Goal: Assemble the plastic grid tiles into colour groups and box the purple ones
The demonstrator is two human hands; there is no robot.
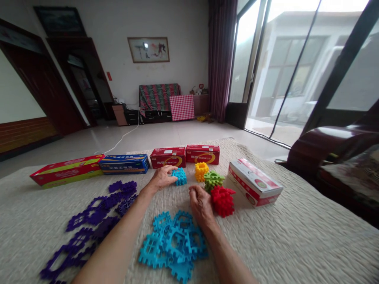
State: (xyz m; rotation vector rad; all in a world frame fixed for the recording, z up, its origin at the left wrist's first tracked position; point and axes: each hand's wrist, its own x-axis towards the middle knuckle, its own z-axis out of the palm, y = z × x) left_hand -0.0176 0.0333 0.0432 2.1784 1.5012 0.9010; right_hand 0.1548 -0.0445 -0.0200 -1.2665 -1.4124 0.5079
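Observation:
My left hand (161,178) reaches forward and its fingers close around a small blue cube (179,176) built from plastic pieces. My right hand (201,203) rests curled on the beige cloth, just left of a red cube (222,201); nothing shows in it. A yellow cube (201,171) and a green cube (213,180) stand behind the red one. Loose blue flat pieces (174,242) lie in a heap between my forearms. Loose purple pieces (93,221) spread to the left.
Along the far edge of the cloth-covered surface (296,236) lie a red-yellow box (66,169), a blue box (124,163) and two red boxes (168,157) (203,154). A white-red box (254,183) sits at the right. A dark wooden chair (334,146) stands beyond it.

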